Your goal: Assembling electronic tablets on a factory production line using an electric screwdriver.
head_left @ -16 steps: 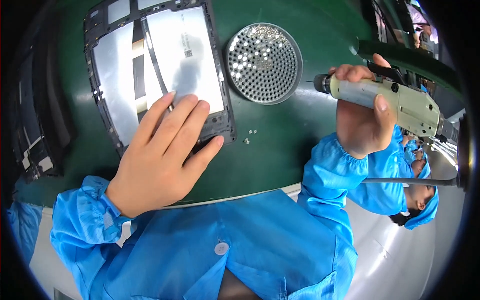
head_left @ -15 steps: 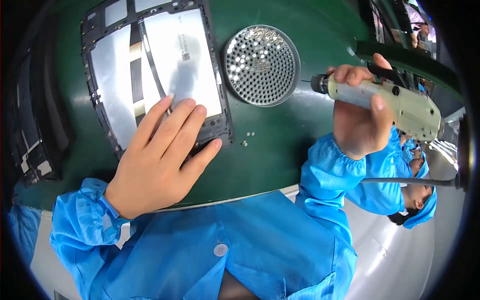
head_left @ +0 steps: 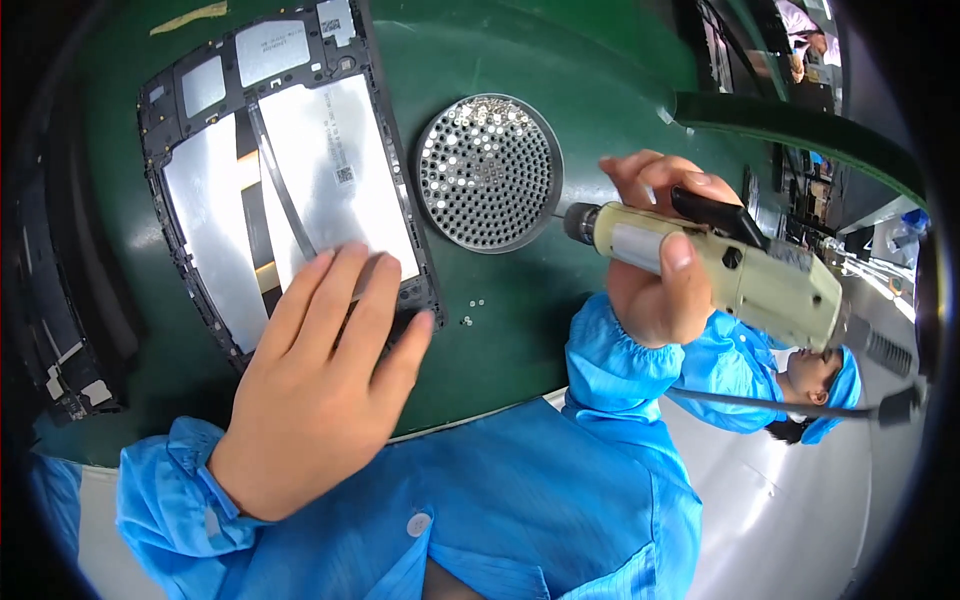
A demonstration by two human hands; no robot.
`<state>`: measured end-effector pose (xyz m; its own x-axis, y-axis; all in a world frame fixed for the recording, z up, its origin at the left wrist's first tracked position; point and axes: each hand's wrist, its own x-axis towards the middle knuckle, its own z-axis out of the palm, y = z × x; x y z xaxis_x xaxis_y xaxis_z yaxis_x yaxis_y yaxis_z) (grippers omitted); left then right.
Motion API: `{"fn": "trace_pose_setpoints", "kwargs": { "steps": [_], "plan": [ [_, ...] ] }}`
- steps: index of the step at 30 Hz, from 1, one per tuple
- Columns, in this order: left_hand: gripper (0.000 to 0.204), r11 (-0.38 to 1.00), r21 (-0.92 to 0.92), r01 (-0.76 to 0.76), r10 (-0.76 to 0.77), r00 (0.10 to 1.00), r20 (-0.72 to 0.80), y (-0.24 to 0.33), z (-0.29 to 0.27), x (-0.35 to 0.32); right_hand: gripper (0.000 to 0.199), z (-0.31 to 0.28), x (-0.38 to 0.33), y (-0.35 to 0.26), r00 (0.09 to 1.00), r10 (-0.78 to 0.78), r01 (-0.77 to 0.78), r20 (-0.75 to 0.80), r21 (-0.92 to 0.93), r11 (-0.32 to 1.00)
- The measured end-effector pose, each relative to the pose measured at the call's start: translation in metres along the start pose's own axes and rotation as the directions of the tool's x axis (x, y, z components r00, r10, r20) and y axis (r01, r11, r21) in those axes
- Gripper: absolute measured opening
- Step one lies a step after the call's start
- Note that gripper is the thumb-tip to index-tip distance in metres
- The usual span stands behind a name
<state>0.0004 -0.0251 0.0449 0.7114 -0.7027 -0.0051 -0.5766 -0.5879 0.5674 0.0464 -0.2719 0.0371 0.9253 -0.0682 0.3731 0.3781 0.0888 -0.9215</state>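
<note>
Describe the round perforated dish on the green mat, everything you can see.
The round dish looks like grey metal, its flat face full of small holes in rows. Tiny shiny screws sit scattered in it, most toward the upper rim. It lies flat on the green mat, just right of the opened tablet back. The screwdriver tip points at its right edge; neither hand touches it.

two hands are showing: one left hand (head_left: 320,390) and one right hand (head_left: 655,265). one electric screwdriver (head_left: 730,270) is showing. one open tablet (head_left: 285,170) is lying on one green table (head_left: 520,60). one round tray with holes (head_left: 488,172) is sitting there. three tiny loose screws (head_left: 472,308) are lying beside it.
</note>
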Motion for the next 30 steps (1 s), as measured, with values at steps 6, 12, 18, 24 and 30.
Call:
{"fn": "trace_pose_setpoints", "kwargs": {
  "steps": [6,12,18,24,30],
  "plan": [
    [0.072,0.968,0.248,0.049,-0.004,0.984,-0.179,-0.021,0.009,0.074,0.039,-0.050,0.010,0.000,0.989,0.145,-0.144,-0.001,-0.072,0.987],
    [0.097,0.935,0.241,-0.259,0.254,0.966,0.053,-0.046,0.035,0.118,0.037,-0.071,0.001,0.001,0.987,0.157,-0.158,-0.012,-0.040,0.987],
    [0.094,0.935,0.354,-0.003,0.095,0.965,-0.244,-0.019,0.037,0.110,0.038,-0.074,0.002,-0.003,0.993,0.113,-0.111,0.029,-0.069,0.991],
    [0.084,0.786,0.530,0.318,-0.221,0.946,-0.239,0.027,0.046,0.111,0.039,-0.061,-0.005,-0.006,0.994,0.110,-0.110,-0.007,-0.084,0.990],
    [0.062,0.906,0.416,0.072,0.055,0.957,-0.285,0.013,0.011,0.030,0.046,-0.049,-0.020,-0.017,0.999,0.032,-0.032,-0.007,0.002,0.999]
  ]
}}
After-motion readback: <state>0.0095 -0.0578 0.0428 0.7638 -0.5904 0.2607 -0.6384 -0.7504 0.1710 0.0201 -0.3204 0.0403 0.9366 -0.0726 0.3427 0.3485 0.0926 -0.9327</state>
